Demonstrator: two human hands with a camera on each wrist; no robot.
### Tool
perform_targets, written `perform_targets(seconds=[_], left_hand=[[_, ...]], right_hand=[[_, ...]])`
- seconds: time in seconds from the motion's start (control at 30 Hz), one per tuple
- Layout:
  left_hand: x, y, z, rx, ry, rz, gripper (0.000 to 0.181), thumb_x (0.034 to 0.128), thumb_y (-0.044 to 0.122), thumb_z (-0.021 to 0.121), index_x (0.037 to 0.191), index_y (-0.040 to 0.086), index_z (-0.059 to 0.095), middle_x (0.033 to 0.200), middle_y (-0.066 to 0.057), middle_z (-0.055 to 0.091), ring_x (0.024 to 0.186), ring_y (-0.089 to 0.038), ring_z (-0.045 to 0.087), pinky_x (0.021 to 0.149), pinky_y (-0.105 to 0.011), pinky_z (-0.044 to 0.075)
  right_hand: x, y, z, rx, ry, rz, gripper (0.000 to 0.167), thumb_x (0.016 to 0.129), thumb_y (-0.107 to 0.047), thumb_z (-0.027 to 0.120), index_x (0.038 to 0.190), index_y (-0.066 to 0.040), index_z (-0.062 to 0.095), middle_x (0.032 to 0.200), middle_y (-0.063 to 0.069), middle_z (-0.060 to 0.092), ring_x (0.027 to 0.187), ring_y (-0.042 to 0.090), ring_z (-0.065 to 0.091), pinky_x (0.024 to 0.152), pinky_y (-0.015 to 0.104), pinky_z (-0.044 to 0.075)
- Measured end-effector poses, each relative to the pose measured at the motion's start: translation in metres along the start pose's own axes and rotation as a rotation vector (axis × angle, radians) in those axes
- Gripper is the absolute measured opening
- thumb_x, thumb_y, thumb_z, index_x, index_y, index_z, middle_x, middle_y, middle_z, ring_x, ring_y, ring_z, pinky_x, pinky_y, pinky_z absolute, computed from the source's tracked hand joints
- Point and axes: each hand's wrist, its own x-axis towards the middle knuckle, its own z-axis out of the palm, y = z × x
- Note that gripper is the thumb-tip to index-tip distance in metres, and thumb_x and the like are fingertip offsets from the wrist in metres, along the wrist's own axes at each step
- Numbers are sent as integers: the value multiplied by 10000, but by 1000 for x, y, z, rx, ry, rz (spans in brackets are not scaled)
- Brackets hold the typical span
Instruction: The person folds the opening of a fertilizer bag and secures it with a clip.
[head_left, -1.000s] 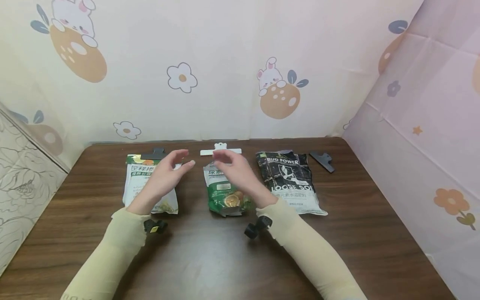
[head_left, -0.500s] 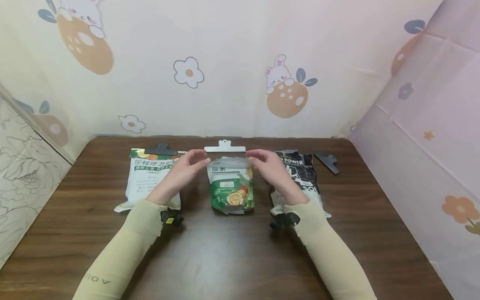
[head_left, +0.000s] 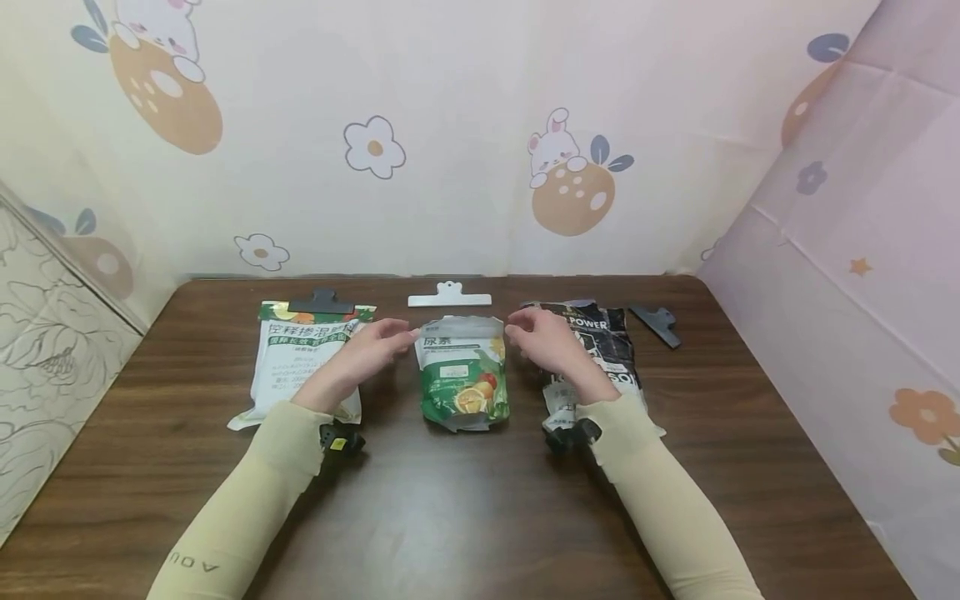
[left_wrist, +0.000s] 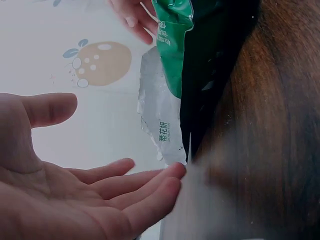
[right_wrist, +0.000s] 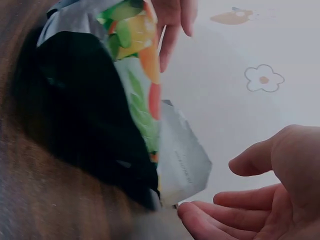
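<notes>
A green and white pouch lies on the table between the two hands, its silver top edge toward the wall. The left hand is at the pouch's upper left corner, fingers relaxed and thumb apart; in the left wrist view its fingertips are close to the silver top. At the upper right corner is the right hand, also with thumb and fingers apart; the right wrist view shows it beside the silver flap. Whether either hand touches the pouch, I cannot tell. Behind the pouch lies a white clip.
On the left is a white bag with a dark clip at its top. A black and white bag lies partly under the right forearm, with another dark clip to its right. A patterned curtain hangs behind the table.
The right hand has moved right, off the pouch, to its right side. The left hand has come closer to the pouch's left corner, and both hands are lower. The camera view has shifted slightly.
</notes>
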Motion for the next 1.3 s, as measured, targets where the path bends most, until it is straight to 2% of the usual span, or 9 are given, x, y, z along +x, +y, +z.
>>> perform_targets(seconds=[0.13,0.3,0.43,0.63,0.77,0.97,1.13,1.3], left_hand=[[1,2,3,-44,-34,-44,659,1006,433,550,1485,15,376,1450,-174,482,1310,-310,498,1062,-467,399],[1,3,7,-134,-64,-58,622,1021,381,550,1475,-5,373,1473,-180,444,1290,-324,513,1013,-448,457],[2,3,9,-179,-72,-53,600,1025,353,549,1469,-11,376,1465,-179,447,1278,-323,525,1014,-433,459],[1,2,3,-271,-75,-46,605,1026,349,549,1470,-16,362,1462,-184,450,1276,-308,539,1055,-400,424],[2,-1,1,-348,-75,-32,594,1030,336,548,1460,-30,364,1458,-203,450,1271,-320,544,1080,-400,395],[2,0,-2,-391,-53,-16,564,1035,296,545,1452,-44,380,1438,-196,477,1241,-331,568,1094,-423,375],[2,1,-3,-384,-52,34,547,1025,294,574,1439,-33,431,1397,-185,527,1212,-332,586,1052,-412,424],[1,2,-2,-337,4,87,455,1013,253,605,1385,4,530,1338,-155,589,1141,-331,633,992,-403,477]], right_hand=[[2,1,6,1,-31,17,409,1014,-267,563,1345,-27,575,1127,142,688,814,231,699,685,348,526],[7,6,14,40,-57,15,407,1013,-230,563,1340,13,565,1163,179,677,831,225,710,701,329,561],[9,11,15,170,-95,29,420,1020,-201,558,1362,40,524,1209,209,651,926,259,705,725,327,579],[8,13,12,366,-146,96,450,1035,-204,535,1414,28,462,1314,209,585,1046,311,667,756,358,582],[10,15,11,431,-128,130,456,1029,-189,547,1426,13,448,1319,197,582,1008,291,677,758,352,581],[10,15,8,462,-75,118,500,1016,-164,564,1464,-2,411,1314,217,558,906,257,703,749,337,582],[8,12,3,451,-49,83,401,1008,-137,585,1370,20,514,1239,213,609,796,218,700,723,326,584],[6,10,-1,437,-26,18,272,995,-61,583,1239,59,581,1105,227,649,702,185,673,703,353,588]])
